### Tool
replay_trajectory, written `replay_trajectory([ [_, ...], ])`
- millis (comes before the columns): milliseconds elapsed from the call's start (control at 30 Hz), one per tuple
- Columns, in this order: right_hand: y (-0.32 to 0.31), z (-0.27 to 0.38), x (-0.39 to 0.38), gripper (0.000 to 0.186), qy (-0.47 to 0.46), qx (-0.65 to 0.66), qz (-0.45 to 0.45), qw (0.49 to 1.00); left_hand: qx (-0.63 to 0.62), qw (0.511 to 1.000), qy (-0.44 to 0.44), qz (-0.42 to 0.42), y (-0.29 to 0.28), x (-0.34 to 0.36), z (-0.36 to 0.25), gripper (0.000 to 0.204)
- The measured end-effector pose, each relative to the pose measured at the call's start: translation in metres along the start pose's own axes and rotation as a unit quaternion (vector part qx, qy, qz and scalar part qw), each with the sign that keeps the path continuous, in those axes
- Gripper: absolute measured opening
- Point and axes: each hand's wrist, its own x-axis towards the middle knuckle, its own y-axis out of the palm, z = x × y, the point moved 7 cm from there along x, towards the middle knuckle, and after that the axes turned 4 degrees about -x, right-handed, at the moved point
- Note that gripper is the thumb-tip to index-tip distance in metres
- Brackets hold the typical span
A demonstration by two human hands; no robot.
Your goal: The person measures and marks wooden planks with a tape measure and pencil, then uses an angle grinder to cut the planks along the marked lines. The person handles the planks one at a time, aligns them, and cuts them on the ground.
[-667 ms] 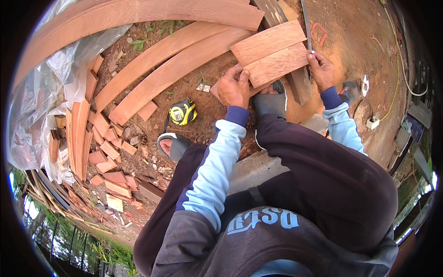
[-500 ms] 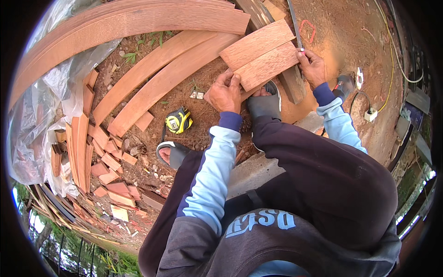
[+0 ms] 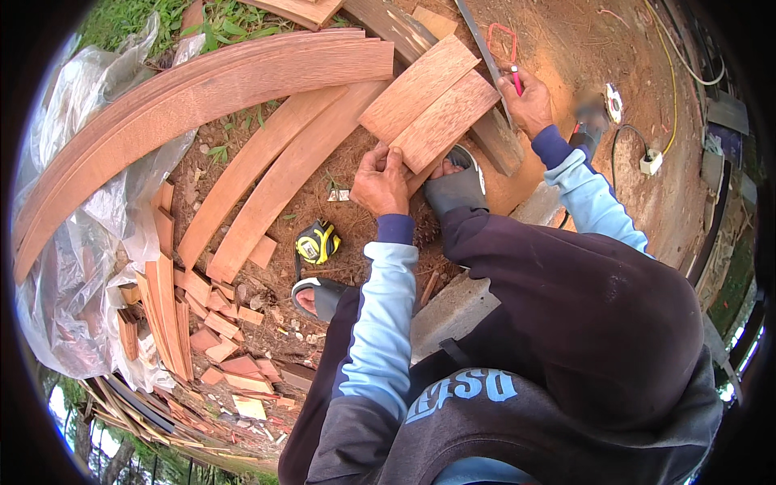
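Observation:
Two short reddish wooden boards lie edge to edge at a slant, an upper board [image 3: 416, 87] and a lower board [image 3: 444, 121]. My left hand [image 3: 382, 182] pinches the lower board at its near left corner, thumb on top and fingers curled. At the right end of the boards, my right hand [image 3: 529, 103] is closed on a pink pen-like marker [image 3: 516, 79], its tip pointing up and away. A long grey metal strip [image 3: 478, 40] passes beside the boards' right ends to the right hand's thumb; whether the thumb touches it is unclear. A thick timber beam [image 3: 497, 145] lies under the boards.
Long curved planks [image 3: 210, 85] lie at left on clear plastic sheeting [image 3: 77, 267]. A yellow-black tape measure [image 3: 317, 242] sits near my left foot. Wood offcuts [image 3: 242, 364] litter the ground. A corded power tool [image 3: 594, 121] and white socket [image 3: 651, 162] lie at right.
The view has shifted, moving the scene. My right hand has moved a little away from the boards' end, and the marker now points up. My left hand keeps its pinch on the lower board.

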Motion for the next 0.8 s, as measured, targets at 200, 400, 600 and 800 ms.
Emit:
replay_trajectory([
  [200,-0.029,0.036,0.024,0.032,-0.028,0.163,-0.056,0.985,-0.008,1.0,-0.011,0.0,0.002,0.0,0.003,0.019],
  [400,-0.009,0.038,0.024,0.033,-0.043,0.094,0.058,0.993,-0.038,0.999,0.01,0.011,0.005,0.004,0.009,0.025],
  [600,0.009,0.023,0.026,0.031,-0.055,0.066,0.08,0.993,-0.049,0.999,0.008,0.014,0.005,0.005,0.011,0.025],
  [800,0.008,0.038,0.023,0.028,-0.092,0.014,0.09,0.992,-0.014,1.0,0.012,0.01,0.002,0.004,0.006,0.027],
])
